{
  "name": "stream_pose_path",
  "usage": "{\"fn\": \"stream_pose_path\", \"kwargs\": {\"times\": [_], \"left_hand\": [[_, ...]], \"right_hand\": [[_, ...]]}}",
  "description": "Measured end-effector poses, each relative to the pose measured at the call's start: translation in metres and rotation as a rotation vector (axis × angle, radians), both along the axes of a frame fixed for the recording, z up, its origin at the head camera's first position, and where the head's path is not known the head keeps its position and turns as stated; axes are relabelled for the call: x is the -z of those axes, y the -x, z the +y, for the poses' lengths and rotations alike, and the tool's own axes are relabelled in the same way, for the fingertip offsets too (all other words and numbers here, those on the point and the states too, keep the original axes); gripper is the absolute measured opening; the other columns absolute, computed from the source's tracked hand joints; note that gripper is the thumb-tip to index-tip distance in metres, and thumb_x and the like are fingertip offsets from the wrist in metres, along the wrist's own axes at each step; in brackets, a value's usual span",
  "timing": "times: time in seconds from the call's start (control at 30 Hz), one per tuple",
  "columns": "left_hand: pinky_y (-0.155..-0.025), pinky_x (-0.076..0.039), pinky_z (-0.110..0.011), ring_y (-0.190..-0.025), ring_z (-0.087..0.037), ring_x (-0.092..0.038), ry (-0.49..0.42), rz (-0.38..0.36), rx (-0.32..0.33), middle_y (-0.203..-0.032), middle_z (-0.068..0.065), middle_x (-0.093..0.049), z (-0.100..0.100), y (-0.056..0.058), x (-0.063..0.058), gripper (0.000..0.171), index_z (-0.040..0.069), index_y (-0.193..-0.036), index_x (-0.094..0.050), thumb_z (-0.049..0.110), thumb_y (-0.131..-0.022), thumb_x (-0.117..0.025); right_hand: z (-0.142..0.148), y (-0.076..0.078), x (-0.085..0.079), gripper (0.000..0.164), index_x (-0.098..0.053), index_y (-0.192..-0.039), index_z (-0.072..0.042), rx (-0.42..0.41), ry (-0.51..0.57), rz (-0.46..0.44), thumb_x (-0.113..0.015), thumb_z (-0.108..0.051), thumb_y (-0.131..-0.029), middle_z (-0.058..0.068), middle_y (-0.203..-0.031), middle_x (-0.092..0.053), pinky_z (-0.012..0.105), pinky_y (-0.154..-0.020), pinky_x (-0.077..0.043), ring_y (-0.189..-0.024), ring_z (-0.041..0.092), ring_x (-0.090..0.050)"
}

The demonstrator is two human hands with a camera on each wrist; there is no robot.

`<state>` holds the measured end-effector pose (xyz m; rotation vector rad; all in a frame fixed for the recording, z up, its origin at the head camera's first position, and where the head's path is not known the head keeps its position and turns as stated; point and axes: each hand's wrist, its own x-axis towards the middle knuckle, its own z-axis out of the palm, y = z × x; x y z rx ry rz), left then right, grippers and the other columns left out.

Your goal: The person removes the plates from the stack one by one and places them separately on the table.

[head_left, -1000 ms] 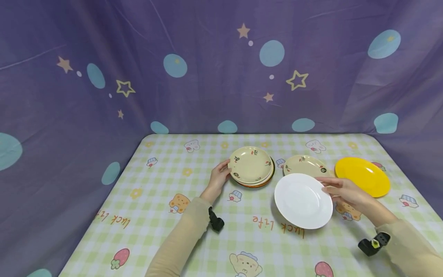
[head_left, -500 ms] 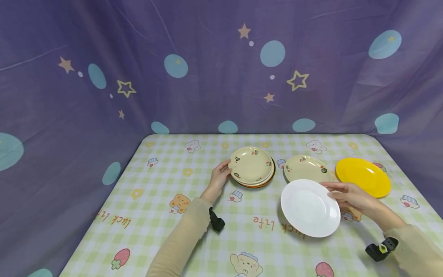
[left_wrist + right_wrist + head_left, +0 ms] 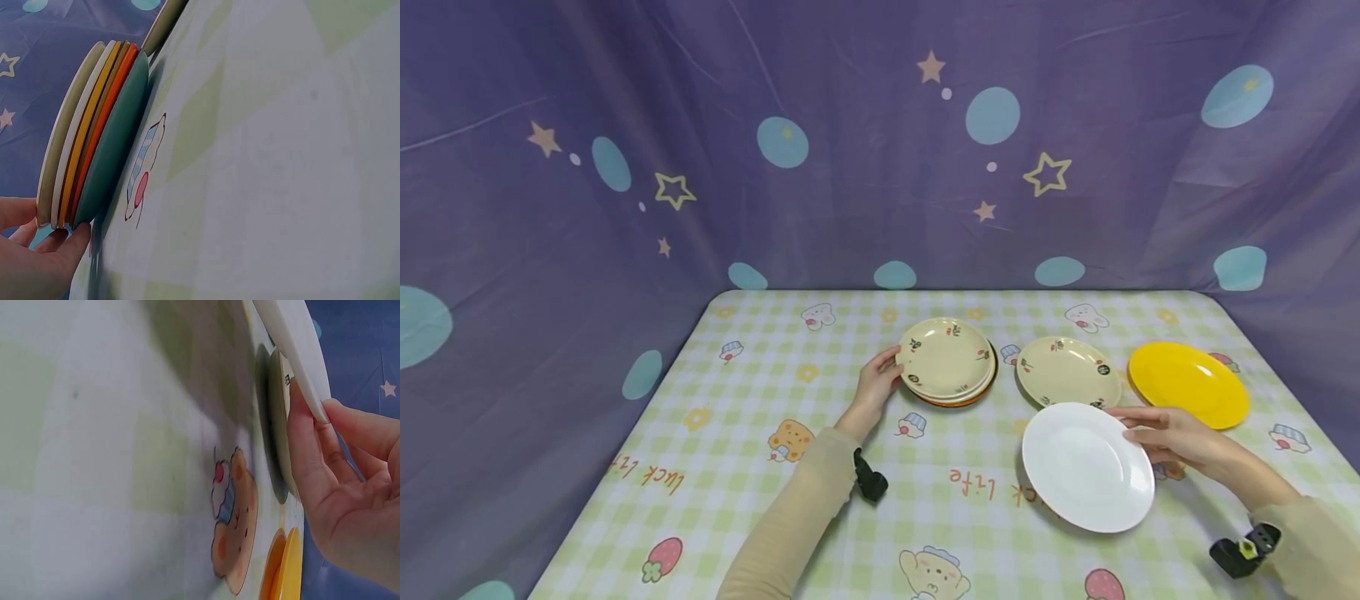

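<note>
Purple backdrop [image 3: 857,200] meets the tabletop [image 3: 737,525] along its far edge; checked cloth runs broadly from the stack of plates [image 3: 943,367], centred toward that edge, to the left edge. Only a narrow strip separates the stack from the cream plate [image 3: 1067,371], with the yellow plate [image 3: 1187,385] nearer the right edge. Our left hand [image 3: 875,385] bends its fingers round the stack's rim, spanning top plate to bottom. Our right hand [image 3: 1183,440] pinches the white plate [image 3: 1086,467] by its rim, raised over the tabletop's right half. Upside-down red lettering [image 3: 976,483] reads "Life" beside it, then "ck", the rest covered. By the left edge, "Luck" reads clearly, its second word cut short. The white plate hides some of the cream plate's near rim; our view crops the tabletop's front edge.
</note>
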<state>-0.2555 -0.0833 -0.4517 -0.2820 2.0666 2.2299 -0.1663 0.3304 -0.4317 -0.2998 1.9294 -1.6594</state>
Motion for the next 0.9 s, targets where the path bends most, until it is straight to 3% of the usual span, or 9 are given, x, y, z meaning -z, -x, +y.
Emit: {"fn": "stream_pose_path", "kwargs": {"times": [0.07,0.13,0.23,0.3,0.37,0.5,0.63,0.73,0.9], "left_hand": [[-0.088,-0.046,-0.029,-0.111,-0.023,-0.05,-0.001,-0.003,0.0,-0.129,-0.012,-0.047,0.0,0.0,0.0,0.041,0.007,-0.125,-0.049,0.001,-0.085,-0.052],[-0.088,-0.046,-0.03,-0.111,-0.024,-0.05,0.003,0.003,0.002,-0.129,-0.013,-0.047,0.0,0.0,0.0,0.041,0.006,-0.125,-0.049,0.001,-0.085,-0.052],[-0.088,-0.046,-0.031,-0.11,-0.025,-0.05,0.0,0.007,0.001,-0.129,-0.014,-0.047,0.0,0.0,0.0,0.041,0.005,-0.125,-0.048,0.0,-0.085,-0.051],[-0.088,-0.046,-0.031,-0.11,-0.025,-0.051,-0.003,0.011,0.0,-0.128,-0.015,-0.047,0.0,0.0,0.0,0.041,0.005,-0.125,-0.048,-0.001,-0.085,-0.051],[-0.088,-0.046,-0.03,-0.11,-0.025,-0.051,-0.005,0.009,-0.003,-0.128,-0.014,-0.047,0.0,0.0,0.001,0.041,0.005,-0.125,-0.049,-0.001,-0.084,-0.052],[-0.088,-0.046,-0.03,-0.11,-0.024,-0.05,0.005,0.005,-0.002,-0.129,-0.014,-0.046,0.0,0.0,0.0,0.041,0.006,-0.125,-0.049,0.0,-0.085,-0.052],[-0.088,-0.046,-0.03,-0.111,-0.024,-0.05,0.01,0.001,-0.002,-0.129,-0.013,-0.047,0.0,0.0,0.0,0.041,0.007,-0.125,-0.049,0.001,-0.085,-0.052],[-0.088,-0.046,-0.029,-0.11,-0.024,-0.051,0.007,-0.004,-0.004,-0.129,-0.013,-0.047,0.0,0.0,0.0,0.041,0.007,-0.124,-0.049,0.0,-0.084,-0.052],[-0.088,-0.046,-0.029,-0.11,-0.024,-0.05,0.005,-0.003,-0.004,-0.129,-0.013,-0.047,0.0,0.0,0.0,0.041,0.006,-0.125,-0.049,0.0,-0.084,-0.052]], "right_hand": [[0.002,-0.001,0.0,0.035,-0.055,-0.12,-0.026,-0.012,0.006,-0.015,-0.047,-0.009,-0.091,-0.009,-0.102,-0.057,0.033,-0.075,-0.053,-0.089,0.012,-0.061],[0.004,-0.002,0.001,0.036,-0.056,-0.118,-0.031,-0.027,0.005,-0.04,-0.047,-0.009,-0.091,-0.01,-0.101,-0.057,0.027,-0.063,-0.053,-0.075,0.009,-0.06],[0.007,-0.003,0.002,0.037,-0.056,-0.116,-0.034,-0.058,0.029,-0.067,-0.044,-0.008,-0.092,-0.008,-0.101,-0.059,0.027,-0.04,-0.031,-0.053,0.012,-0.046],[0.009,-0.004,0.003,0.038,-0.056,-0.115,-0.035,-0.075,0.044,-0.081,-0.042,-0.008,-0.093,-0.006,-0.1,-0.06,0.032,-0.042,-0.016,-0.048,0.017,-0.034],[0.01,-0.004,0.004,0.039,-0.056,-0.117,-0.034,-0.094,0.07,-0.082,-0.041,-0.006,-0.093,-0.005,-0.101,-0.06,0.034,-0.044,-0.014,-0.049,0.018,-0.034],[0.012,-0.004,0.006,0.041,-0.056,-0.117,-0.033,-0.121,0.099,-0.087,-0.039,-0.005,-0.093,-0.006,-0.103,-0.061,0.031,-0.044,-0.017,-0.054,0.009,-0.045],[0.015,-0.004,0.009,0.042,-0.056,-0.117,-0.033,-0.136,0.116,-0.1,-0.038,-0.004,-0.093,-0.008,-0.107,-0.061,0.021,-0.048,-0.04,-0.07,0.008,-0.057],[0.017,-0.004,0.011,0.041,-0.056,-0.117,-0.033,-0.142,0.134,-0.115,-0.038,-0.004,-0.093,-0.01,-0.11,-0.06,0.025,-0.068,-0.052,-0.088,0.01,-0.06],[0.019,-0.004,0.016,0.042,-0.056,-0.118,-0.032,-0.161,0.176,-0.138,-0.037,-0.003,-0.094,-0.011,-0.111,-0.059,0.034,-0.078,-0.051,-0.095,0.013,-0.059]]}}
